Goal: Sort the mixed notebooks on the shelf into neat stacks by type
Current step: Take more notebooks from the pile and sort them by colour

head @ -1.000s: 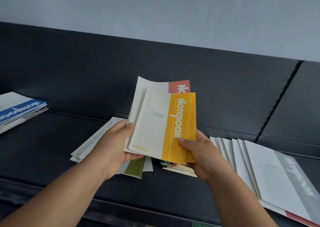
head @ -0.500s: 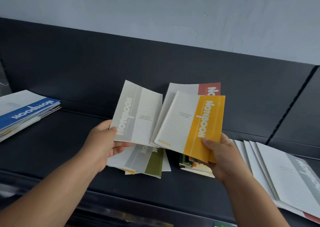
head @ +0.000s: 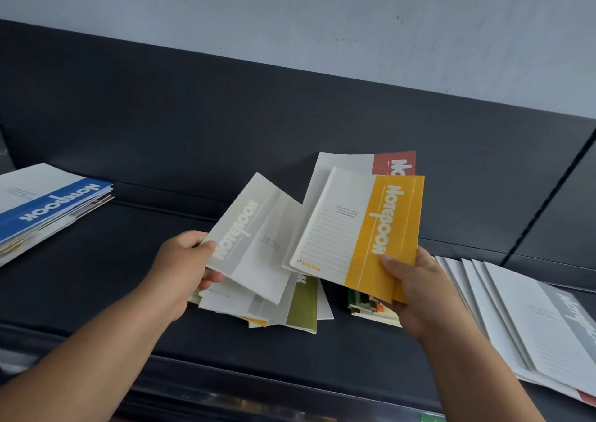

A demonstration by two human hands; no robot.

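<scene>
Sorting looks about midway. At centre frame the left hand (head: 180,267) pinches a grey notebook (head: 254,238) by its lower corner, thumb on the cover and fingers curled under it, lifted clear of the shelf (head: 96,276). Just right of it, the right hand (head: 416,292) grips a yellow notebook (head: 364,231) with a red notebook (head: 393,162) behind it, thumb on the yellow cover, fingers hidden at the back. Below both hands lies a loose pile (head: 290,305) of mixed covers, and a small coloured stack (head: 367,305) sits under the right hand; these seem unsorted. At the left edge a blue stack (head: 48,202) is gathered but ragged. At lower right a grey fan (head: 532,325) of notebooks lies spread, not squared. Left to do, I judge: place the three held notebooks, clear the pile, and tidy every stack.
</scene>
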